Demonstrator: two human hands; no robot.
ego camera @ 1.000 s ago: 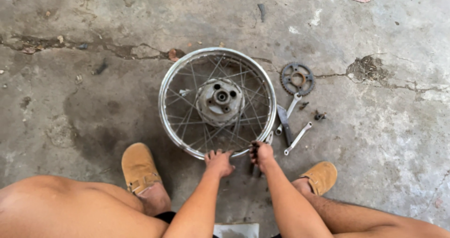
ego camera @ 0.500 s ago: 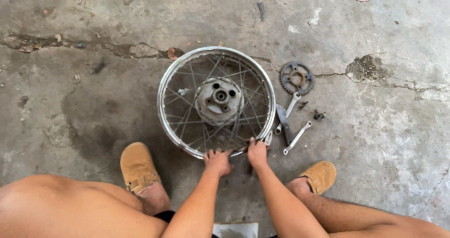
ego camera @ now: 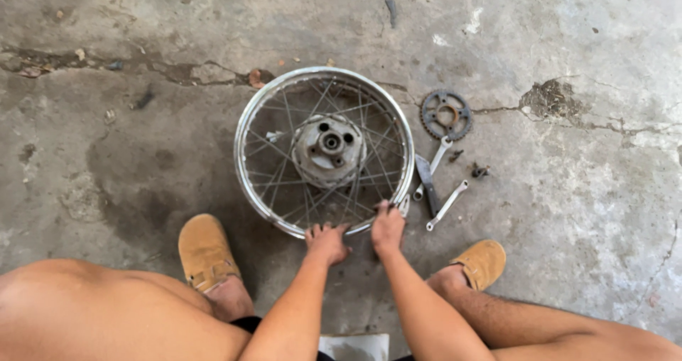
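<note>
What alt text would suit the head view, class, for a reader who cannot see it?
Both hands, left hand and right hand, rest on the near rim of a spoked wheel lying flat on cracked concrete. A sprocket and wrenches lie to its right.

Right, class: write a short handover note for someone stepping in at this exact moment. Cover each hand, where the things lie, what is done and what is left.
Left hand: fingers spread on the near rim of the spoked wheel, holding no tool.
Right hand: on the rim beside it, fingertips among the spokes; whether it pinches anything cannot be told.
The wheel lies flat on the concrete floor, bare of tyre, hub in place.
Sprocket and wrenches lie to its right, untouched.
Left: the work at the near rim.
</note>
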